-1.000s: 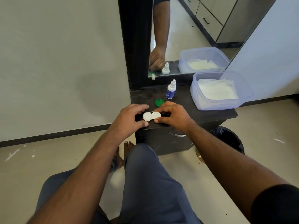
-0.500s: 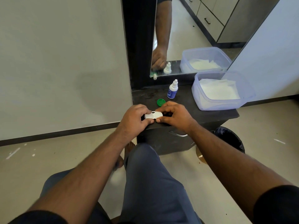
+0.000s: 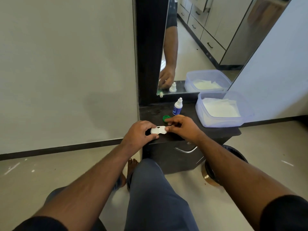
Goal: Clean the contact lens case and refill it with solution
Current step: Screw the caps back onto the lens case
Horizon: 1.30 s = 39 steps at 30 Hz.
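Left hand curled, pinching left end of white plastic lens case; right hand fingertips gripping its right end, over dark matte surface front edge. Round green cap just behind.

Left hand covers lens case's left end, right hand its right tip; caps on/off: can't tell; green cap partly behind right fingers; bottle label too small to read; bin mostly hidden by right forearm.
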Motion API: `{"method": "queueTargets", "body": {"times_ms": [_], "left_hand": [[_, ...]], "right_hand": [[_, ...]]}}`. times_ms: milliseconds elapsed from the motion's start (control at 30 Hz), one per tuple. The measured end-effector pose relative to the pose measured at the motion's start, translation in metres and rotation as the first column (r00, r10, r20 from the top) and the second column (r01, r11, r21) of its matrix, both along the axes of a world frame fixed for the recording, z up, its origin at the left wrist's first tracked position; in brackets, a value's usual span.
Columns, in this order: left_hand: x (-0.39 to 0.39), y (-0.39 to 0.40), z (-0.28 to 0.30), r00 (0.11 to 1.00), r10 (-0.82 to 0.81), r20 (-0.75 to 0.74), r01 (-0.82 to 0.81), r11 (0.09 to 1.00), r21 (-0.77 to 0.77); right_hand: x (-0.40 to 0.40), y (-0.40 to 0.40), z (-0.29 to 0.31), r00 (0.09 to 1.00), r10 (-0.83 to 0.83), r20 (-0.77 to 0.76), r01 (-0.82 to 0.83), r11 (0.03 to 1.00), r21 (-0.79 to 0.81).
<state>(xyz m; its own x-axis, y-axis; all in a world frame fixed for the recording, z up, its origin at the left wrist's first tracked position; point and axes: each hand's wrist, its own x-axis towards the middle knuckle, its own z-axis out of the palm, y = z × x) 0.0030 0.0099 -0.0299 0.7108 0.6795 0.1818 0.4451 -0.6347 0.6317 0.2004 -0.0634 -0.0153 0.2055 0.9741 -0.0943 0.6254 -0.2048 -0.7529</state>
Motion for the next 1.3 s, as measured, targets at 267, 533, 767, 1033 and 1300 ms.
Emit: {"method": "queueTargets", "body": {"times_ms": [267, 533, 767, 1033, 1300], "left_hand": [[0.000, 0.002, -0.002, 1.000, 0.000, -0.008, -0.001, 1.000, -0.028], [0.000, 0.002, -0.008, 1.000, 0.012, 0.022, -0.012, 0.999, -0.032], [0.000, 0.003, -0.011, 1.000, 0.006, 0.029, -0.006, 1.000, -0.009], [0.001, 0.004, -0.012, 1.000, 0.000, 0.027, 0.000, 1.000, -0.004], [0.002, 0.002, -0.012, 1.000, 0.019, 0.016, -0.019, 1.000, -0.003]], "right_hand": [[0.007, 0.007, 0.014, 0.873, 0.154, 0.462, -0.058, 0.975, -0.215], [0.016, -0.008, 0.026, 0.895, 0.154, 0.420, -0.033, 0.959, -0.282], [0.009, -0.005, 0.027, 0.992, -0.025, 0.121, 0.039, 0.993, -0.112], [0.012, -0.014, 0.013, 0.978, -0.045, 0.206, 0.067, 0.992, -0.103], [0.005, -0.013, 0.021, 0.981, 0.026, 0.192, -0.019, 0.999, -0.043]]}}
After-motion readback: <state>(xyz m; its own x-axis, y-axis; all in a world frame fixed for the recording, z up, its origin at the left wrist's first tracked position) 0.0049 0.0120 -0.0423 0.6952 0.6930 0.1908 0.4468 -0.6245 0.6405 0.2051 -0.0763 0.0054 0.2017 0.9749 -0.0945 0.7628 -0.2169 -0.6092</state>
